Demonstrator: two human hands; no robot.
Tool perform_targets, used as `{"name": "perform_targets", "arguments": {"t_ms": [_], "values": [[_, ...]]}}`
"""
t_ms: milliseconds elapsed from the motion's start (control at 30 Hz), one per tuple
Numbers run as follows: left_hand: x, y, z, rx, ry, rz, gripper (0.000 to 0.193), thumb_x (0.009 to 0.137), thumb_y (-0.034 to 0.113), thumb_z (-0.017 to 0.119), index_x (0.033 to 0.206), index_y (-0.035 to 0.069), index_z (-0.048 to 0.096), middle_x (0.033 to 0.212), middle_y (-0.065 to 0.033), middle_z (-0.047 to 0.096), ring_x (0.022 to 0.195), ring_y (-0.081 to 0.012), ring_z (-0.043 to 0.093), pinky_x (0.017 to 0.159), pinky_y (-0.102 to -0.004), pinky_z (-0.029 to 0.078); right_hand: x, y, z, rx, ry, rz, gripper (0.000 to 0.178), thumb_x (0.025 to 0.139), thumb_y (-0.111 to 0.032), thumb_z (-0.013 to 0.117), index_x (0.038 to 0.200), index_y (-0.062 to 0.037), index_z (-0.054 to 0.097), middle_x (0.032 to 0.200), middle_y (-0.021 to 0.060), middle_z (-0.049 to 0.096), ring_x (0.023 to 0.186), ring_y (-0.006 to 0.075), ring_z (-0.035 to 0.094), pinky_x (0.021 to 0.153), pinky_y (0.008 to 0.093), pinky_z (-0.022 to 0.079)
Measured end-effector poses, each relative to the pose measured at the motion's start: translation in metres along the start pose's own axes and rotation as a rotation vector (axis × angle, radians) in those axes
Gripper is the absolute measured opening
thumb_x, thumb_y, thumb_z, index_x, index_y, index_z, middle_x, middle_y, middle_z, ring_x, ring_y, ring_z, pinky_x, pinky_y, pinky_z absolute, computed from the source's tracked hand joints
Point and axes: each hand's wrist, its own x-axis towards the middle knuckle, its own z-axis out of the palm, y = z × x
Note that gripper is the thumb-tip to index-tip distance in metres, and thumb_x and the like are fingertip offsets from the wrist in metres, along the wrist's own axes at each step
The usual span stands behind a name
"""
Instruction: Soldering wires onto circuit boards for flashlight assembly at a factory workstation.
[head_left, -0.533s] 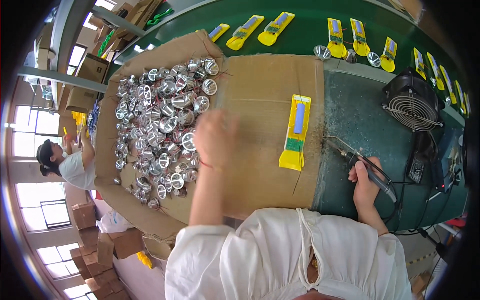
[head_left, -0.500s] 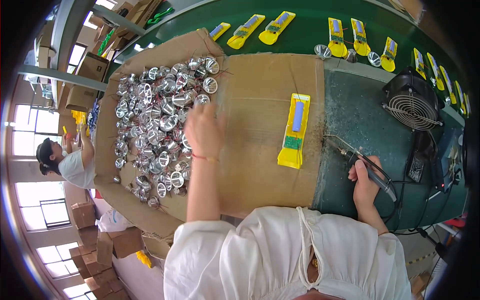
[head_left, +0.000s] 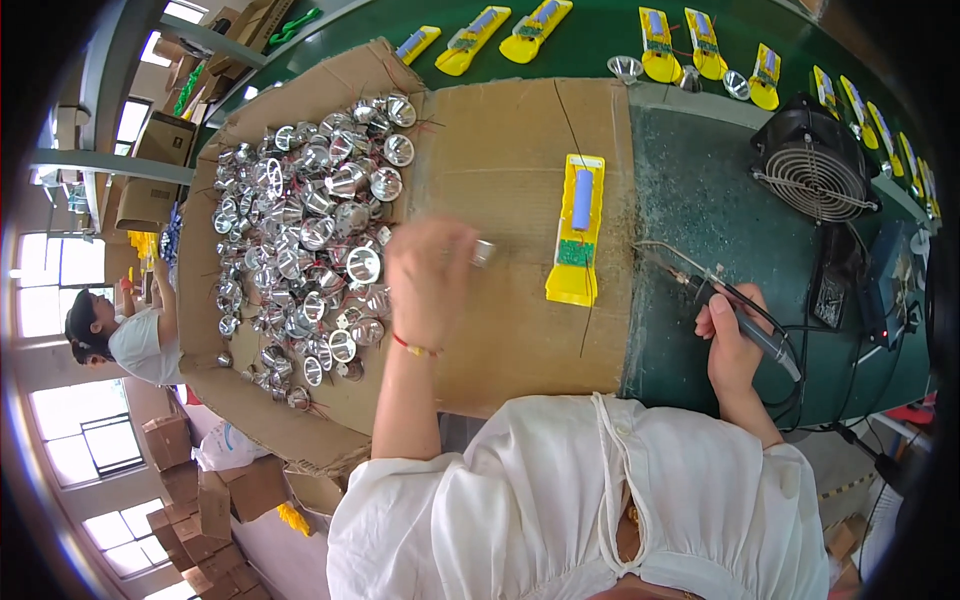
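One silver reflector (head_left: pixel 483 253) is pinched by the left hand (head_left: pixel 427 270), left of frame centre; at frame right, I see the right hand (head_left: pixel 732 345) gripping a soldering iron (head_left: pixel 766 342).

In the head view we see our left hand (head_left: pixel 430 275), blurred, above a cardboard sheet (head_left: pixel 500 350), with a small silvery reflector (head_left: pixel 483 253) held at its fingertips. Beside it, on our left, a cardboard tray (head_left: pixel 232 400) holds a heap of reflectors (head_left: pixel 318 232) with thin red and dark wires. Our right hand (head_left: pixel 732 340) grips a soldering iron (head_left: pixel 757 332), its tip angled up and leftward. Between our hands lies a yellow casing (head_left: pixel 572 285) — it carries a blue cell (head_left: pixel 582 200) and a green circuit board (head_left: pixel 575 252), with dark wires running past both ends. More yellow casings (head_left: pixel 661 65) line the green bench (head_left: pixel 600 25) beyond, and a black fan (head_left: pixel 815 170) stands right — a co-worker (head_left: pixel 140 345) is far left.
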Motion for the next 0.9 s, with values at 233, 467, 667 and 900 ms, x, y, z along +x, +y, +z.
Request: {"name": "perform_targets", "arguments": {"t_ms": [233,467,667,900], "values": [[-0.031,0.041,0.038,-0.314,-0.129,-0.192,0.009,0.077,0.011,0.064,0.078,0.002,0.066,0.069,-0.0114,0.061,0.058,-0.0199,0.057,0.055,-0.0296,0.045,-0.011,-0.006,0.024,-0.076,-0.172,-0.135,0.015,0.079,-0.009,0.064,0.084,0.0001,0.053,0.066,0.0051,0.059,0.057,0.0083,0.055,0.051,0.0220,0.045],[-0.031,0.043,0.049,-0.411,-0.136,-0.274,0.010,0.077,0.010,0.064,0.073,0.001,0.063,0.071,-0.0100,0.057,0.060,-0.0205,0.057,0.056,-0.0297,0.045,-0.008,-0.002,0.037,-0.165,-0.249,-0.146,0.015,0.079,-0.006,0.062,0.086,0.0020,0.051,0.069,0.0090,0.058,0.059,0.0109,0.056,0.052,0.0234,0.047],[-0.032,0.039,0.056,-0.371,-0.089,-0.204,0.010,0.075,0.008,0.064,0.070,0.000,0.061,0.070,-0.0104,0.057,0.058,-0.0216,0.058,0.055,-0.0301,0.045,-0.004,0.002,0.046,-0.121,-0.230,-0.141,0.012,0.081,-0.005,0.061,0.086,0.0008,0.052,0.069,0.0081,0.058,0.059,0.0103,0.057,0.052,0.0232,0.048],[-0.030,0.040,0.055,-0.430,-0.090,-0.236,0.011,0.075,0.007,0.063,0.068,-0.001,0.059,0.070,-0.0102,0.057,0.057,-0.0208,0.057,0.054,-0.0293,0.044,-0.007,-0.001,0.049,-0.056,-0.225,-0.054,0.013,0.082,-0.007,0.060,0.086,0.0003,0.051,0.068,0.0078,0.058,0.058,0.0102,0.056,0.051,0.0225,0.047]]}}
